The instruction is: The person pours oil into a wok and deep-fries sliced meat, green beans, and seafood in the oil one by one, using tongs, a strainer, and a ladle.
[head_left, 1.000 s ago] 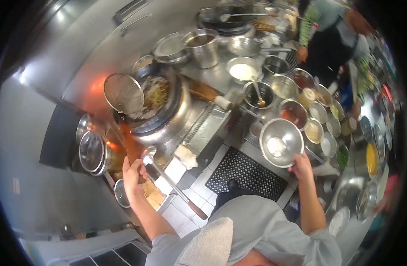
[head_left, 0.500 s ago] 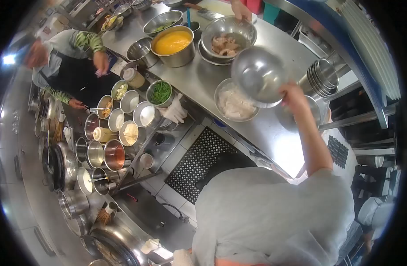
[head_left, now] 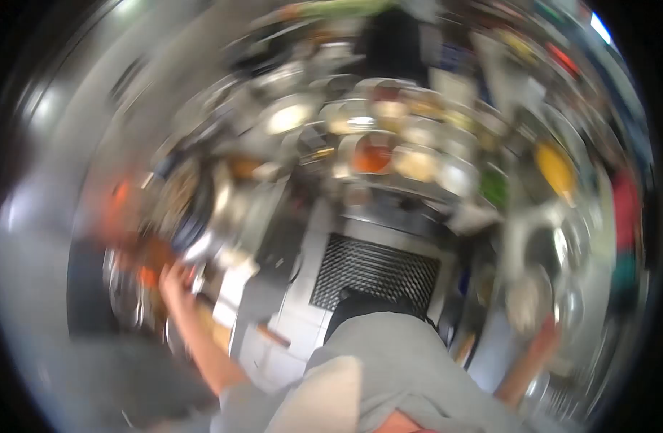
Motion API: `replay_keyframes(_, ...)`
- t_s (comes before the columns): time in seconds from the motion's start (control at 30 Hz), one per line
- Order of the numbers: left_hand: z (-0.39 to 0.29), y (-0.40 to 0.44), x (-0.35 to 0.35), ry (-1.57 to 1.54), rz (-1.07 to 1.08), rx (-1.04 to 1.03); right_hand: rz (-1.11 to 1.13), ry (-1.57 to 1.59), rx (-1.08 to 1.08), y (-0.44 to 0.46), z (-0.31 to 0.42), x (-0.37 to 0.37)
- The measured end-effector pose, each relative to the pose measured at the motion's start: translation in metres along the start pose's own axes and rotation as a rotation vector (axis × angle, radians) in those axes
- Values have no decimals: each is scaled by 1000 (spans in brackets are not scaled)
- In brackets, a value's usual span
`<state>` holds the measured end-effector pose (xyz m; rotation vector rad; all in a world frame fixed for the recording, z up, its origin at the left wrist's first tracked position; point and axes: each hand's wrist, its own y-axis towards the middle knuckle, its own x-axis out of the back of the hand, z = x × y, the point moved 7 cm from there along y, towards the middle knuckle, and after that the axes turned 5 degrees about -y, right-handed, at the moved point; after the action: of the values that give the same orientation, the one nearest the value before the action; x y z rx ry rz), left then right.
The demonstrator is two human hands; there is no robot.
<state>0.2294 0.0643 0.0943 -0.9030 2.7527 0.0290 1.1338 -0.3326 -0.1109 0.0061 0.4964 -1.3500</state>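
With blur hiding whether your fingers are curled or loose, your left hand (head_left: 174,283) is near the wok (head_left: 196,222) and your right hand (head_left: 546,338) near the pale bowl (head_left: 514,312), perhaps set close for easy reach.

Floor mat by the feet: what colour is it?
The floor mat is black, with a light pattern blurred; it shows best in the head view.

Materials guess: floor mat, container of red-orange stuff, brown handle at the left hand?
Floor mat: likely rubber, matte black, going by its dark lattice.
Container: probably stainless steel, bright, from its silvery wall.
Brown handle at the left hand: perhaps wood, from colour alone; blur hides any grain or finish.
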Motion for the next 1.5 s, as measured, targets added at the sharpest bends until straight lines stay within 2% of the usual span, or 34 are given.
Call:
replay_keyframes(0.03,-10,-18,-12,46,-126,37,21,-92,0,2,16,-48)
replay_keyframes(0.07,0,-1,8,38,-16,27,96,-207,53,-16,35,-125)
replay_keyframes(0.1,-7,-13,5,95,-91,8,145,-307,130,-46,44,-185)
replay_keyframes(0.2,34,8,37,-18,-83,8,566,-347,163,-128,12,-366)
replay_keyframes(0.27,48,5,39,-139,-137,25,895,-352,49,-200,-34,-470)
replay_keyframes(0.33,68,9,41,-228,-72,58,1234,-438,-60,-300,-84,-548)
replay_keyframes(0.4,75,8,34,-337,-10,76,1560,-622,-109,-418,-131,-590)
replay_keyframes(0.47,96,15,36,-378,-28,130,2058,-615,-195,-534,-170,-598)
replay_keyframes(0.53,94,13,22,-533,-21,125,2436,-635,-524,-648,-191,-576)
replay_keyframes(0.57,107,11,11,-816,-19,210,2539,-498,-596,-701,-211,-564)
replay_keyframes(0.6,100,13,3,-764,101,232,2570,-437,-556,-752,-225,-554)
replay_keyframes(0.63,94,14,-4,-706,222,246,2567,-491,-812,-796,-250,-535)
replay_keyframes(0.67,100,24,1,-753,28,146,2532,-563,-1059,-839,-275,-516)
replay_keyframes(0.7,103,26,-3,-788,-7,170,2397,-895,-1283,-873,-281,-497)
replay_keyframes(0.73,103,25,-4,-823,-47,195,2308,-809,-1544,-914,-309,-475)
replay_keyframes(0.77,104,23,-8,-877,-45,275,2252,-696,-1703,-939,-283,-474)
replay_keyframes(0.8,106,19,-10,-930,-52,355,2152,-722,-1784,-963,-293,-465)
replay_keyframes(0.83,109,18,-8,-926,27,336,2114,-679,-1654,-977,-296,-470)
replay_keyframes(0.93,138,17,16,-843,-6,155,2020,-452,-1586,-975,-263,-519)
replay_keyframes(0.97,97,1,-6,-672,-287,134,2025,-403,-1682,-964,-249,-541)
replay_keyframes(1.07,122,8,7,-502,-180,193,2107,-75,-1921,-905,-227,-621)
replay_keyframes(1.1,129,16,11,-576,-221,144,2196,23,-1844,-873,-216,-655)
replay_keyframes(1.13,95,17,-10,-706,-180,86,2170,-19,-1810,-842,-200,-688)
replay_keyframes(1.17,82,19,-10,-636,-221,98,2141,-155,-1627,-818,-197,-723)
replay_keyframes(1.2,71,20,-4,-569,-259,116,2349,-186,-1420,-798,-206,-760)
replay_keyframes(1.23,54,23,5,-488,-286,81,2566,-32,-1597,-788,-214,-785)
replay_keyframes(1.27,37,29,15,-401,-286,40,2592,-128,-1253,-765,-219,-815)
replay_keyframes(1.3,12,33,24,-312,-324,37,2480,-291,-956,-737,-218,-842)
replay_keyframes(1.33,-5,43,43,-136,-361,57,2491,-357,-772,-711,-230,-864)
replay_keyframes(1.37,-29,55,61,183,-404,-13,2489,-443,-632,-683,-236,-878)
replay_keyframes(1.4,-42,68,79,226,-455,-16,2585,-439,-418,-654,-248,-892)
replay_keyframes(1.43,-56,87,100,477,-478,10,2482,-631,-207,-624,-242,-901)
replay_keyframes(1.47,-62,109,121,710,-504,-58,2512,-634,110,-598,-240,-911)
replay_keyframes(1.5,-60,137,143,885,-548,11,2512,-625,442,-578,-236,-921)
